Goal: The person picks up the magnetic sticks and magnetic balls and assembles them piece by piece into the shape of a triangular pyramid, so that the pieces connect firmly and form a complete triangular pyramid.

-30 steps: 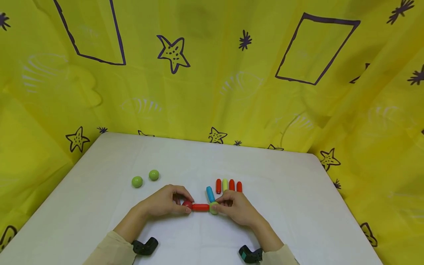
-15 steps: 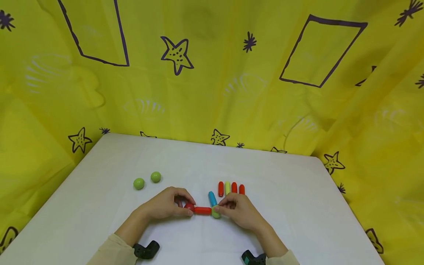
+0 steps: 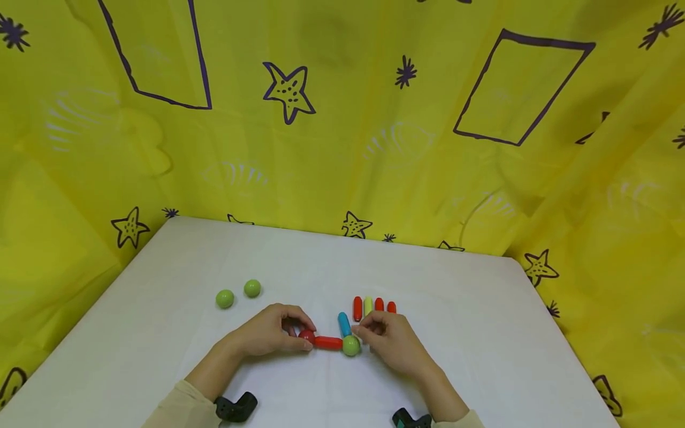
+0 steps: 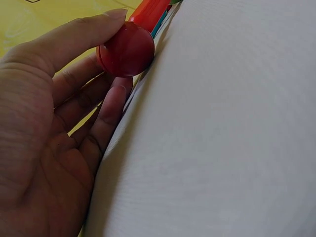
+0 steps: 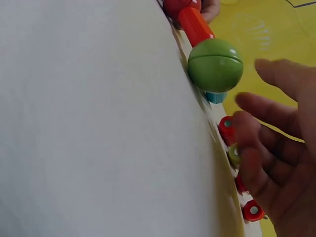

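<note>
On the white table (image 3: 455,339), a red rod (image 3: 329,343) lies lengthwise left to right, from a red ball (image 3: 307,337) to a green ball (image 3: 351,346). The left hand (image 3: 275,330) pinches the red ball; the right hand (image 3: 395,346), empty, fingers loosely parted, is just beside the green ball, with the red rod between both hands.

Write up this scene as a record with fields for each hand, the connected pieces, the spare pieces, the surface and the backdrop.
Left hand: pinches the red ball
Right hand: holds nothing; a gap shows between it and the nearest green ball
Connected pieces: red ball, red rod and green ball in line; blue rod meets the green ball at an angle
Spare pieces: two other green balls; four rods in a row, left to right red, yellow, red, red
Surface: white tabletop
Backdrop: yellow curtain with starfish drawings
</note>
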Demonstrator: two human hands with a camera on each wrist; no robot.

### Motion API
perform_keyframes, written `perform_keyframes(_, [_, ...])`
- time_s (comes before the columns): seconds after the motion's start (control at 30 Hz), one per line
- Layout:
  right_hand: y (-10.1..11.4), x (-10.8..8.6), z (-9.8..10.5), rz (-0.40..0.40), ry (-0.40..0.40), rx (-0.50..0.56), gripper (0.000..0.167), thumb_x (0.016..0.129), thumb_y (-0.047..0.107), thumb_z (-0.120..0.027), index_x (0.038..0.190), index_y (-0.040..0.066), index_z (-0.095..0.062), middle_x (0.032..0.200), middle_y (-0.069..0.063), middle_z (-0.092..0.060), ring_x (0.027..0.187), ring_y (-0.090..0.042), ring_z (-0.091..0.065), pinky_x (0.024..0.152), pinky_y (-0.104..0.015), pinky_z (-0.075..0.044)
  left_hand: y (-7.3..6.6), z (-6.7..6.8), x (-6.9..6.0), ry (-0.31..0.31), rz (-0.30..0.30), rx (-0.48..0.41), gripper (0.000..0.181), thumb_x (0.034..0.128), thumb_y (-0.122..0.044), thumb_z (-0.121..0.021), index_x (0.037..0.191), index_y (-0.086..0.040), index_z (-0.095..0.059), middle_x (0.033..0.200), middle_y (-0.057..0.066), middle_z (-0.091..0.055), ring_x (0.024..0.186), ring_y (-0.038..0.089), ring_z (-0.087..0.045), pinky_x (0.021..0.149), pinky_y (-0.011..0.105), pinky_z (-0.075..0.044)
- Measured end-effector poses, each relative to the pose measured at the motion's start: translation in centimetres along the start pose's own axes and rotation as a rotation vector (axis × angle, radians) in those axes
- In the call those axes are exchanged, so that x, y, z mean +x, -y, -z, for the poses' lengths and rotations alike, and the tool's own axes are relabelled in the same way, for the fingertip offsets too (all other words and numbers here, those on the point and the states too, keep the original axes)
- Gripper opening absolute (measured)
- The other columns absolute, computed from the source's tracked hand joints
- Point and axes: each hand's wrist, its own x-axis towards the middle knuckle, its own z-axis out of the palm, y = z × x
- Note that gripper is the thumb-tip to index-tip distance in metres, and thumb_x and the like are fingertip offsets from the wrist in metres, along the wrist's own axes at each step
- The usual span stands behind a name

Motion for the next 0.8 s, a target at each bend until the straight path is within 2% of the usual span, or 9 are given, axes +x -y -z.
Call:
perform_keyframes(0.07, [0.0, 0.1, 0.2, -0.025, -0.085, 0.015, 0.013, 0.096, 0.033, -0.075, 0.095, 0.020, -0.074, 0.078, 0.003, -0.066, 0.071, -0.013, -0.058, 0.061, -0.023, -0.048, 0.0, 0.0, -0.1, -0.003, 0.002, -0.004, 0.026, 0.0840, -0.032, -0.087, 0.107, -0.024, -0.078, 0.098, -0.008, -0.071, 0.081, 0.011, -0.061, 0.072, 0.023, -0.050])
perform_keyframes(0.2, [-0.3, 0.5, 1.0, -0.055, -0.305, 0.016, 0.006, 0.097, 0.020, -0.074, 0.101, 0.016, -0.074, 0.086, -0.001, -0.061, 0.076, -0.015, -0.056, 0.065, -0.022, -0.046, 0.0, 0.1, -0.1, -0.002, 0.006, -0.013, 0.027, 0.0841, -0.032, -0.087, 0.108, -0.024, -0.077, 0.099, -0.008, -0.071, 0.082, 0.011, -0.061, 0.073, 0.024, -0.051])
perform_keyframes(0.3, [-1.0, 0.8, 1.5, -0.078, -0.405, -0.030, 0.018, 0.095, 0.013, -0.074, 0.113, 0.011, -0.073, 0.095, -0.006, -0.059, 0.078, -0.014, -0.054, 0.067, -0.022, -0.044, 0.0, 0.2, -0.1, 0.002, 0.006, -0.019, 0.027, 0.0843, -0.032, -0.087, 0.108, -0.024, -0.077, 0.099, -0.008, -0.071, 0.083, 0.012, -0.062, 0.073, 0.024, -0.051])
perform_keyframes(0.37, [-1.5, 0.9, 1.6, -0.095, -0.426, -0.065, 0.027, 0.094, 0.011, -0.073, 0.121, 0.008, -0.071, 0.100, -0.010, -0.058, 0.078, -0.014, -0.054, 0.068, -0.024, -0.044, 0.1, 0.2, -0.1, 0.003, 0.007, -0.020, 0.027, 0.0844, -0.031, -0.087, 0.108, -0.024, -0.077, 0.099, -0.007, -0.071, 0.083, 0.012, -0.062, 0.073, 0.024, -0.051])
perform_keyframes(0.5, [-2.4, 1.2, 1.7, -0.133, -0.417, -0.119, 0.038, 0.093, 0.014, -0.073, 0.129, 0.004, -0.068, 0.106, -0.015, -0.058, 0.081, -0.016, -0.053, 0.071, -0.026, -0.042, 0.1, 0.2, -0.1, 0.002, 0.011, -0.012, 0.026, 0.0845, -0.032, -0.087, 0.108, -0.025, -0.077, 0.099, -0.008, -0.071, 0.084, 0.012, -0.062, 0.074, 0.024, -0.051])
perform_keyframes(0.67, [-3.0, 1.2, 1.8, -0.178, -0.359, -0.157, 0.041, 0.096, 0.018, -0.071, 0.134, 0.004, -0.067, 0.109, -0.014, -0.058, 0.084, -0.017, -0.052, 0.072, -0.027, -0.040, 0.0, 0.1, 0.0, 0.006, 0.013, 0.001, 0.027, 0.0847, -0.033, -0.086, 0.108, -0.025, -0.077, 0.100, -0.007, -0.071, 0.085, 0.011, -0.062, 0.075, 0.023, -0.051])
perform_keyframes(0.8, [-3.0, 1.2, 1.9, -0.183, -0.330, -0.169, 0.039, 0.096, 0.019, -0.071, 0.131, 0.004, -0.069, 0.107, -0.012, -0.059, 0.085, -0.017, -0.052, 0.072, -0.028, -0.041, 0.0, 0.1, 0.0, 0.006, 0.013, -0.003, 0.028, 0.0847, -0.032, -0.086, 0.109, -0.022, -0.077, 0.100, -0.005, -0.071, 0.085, 0.011, -0.062, 0.075, 0.023, -0.051])
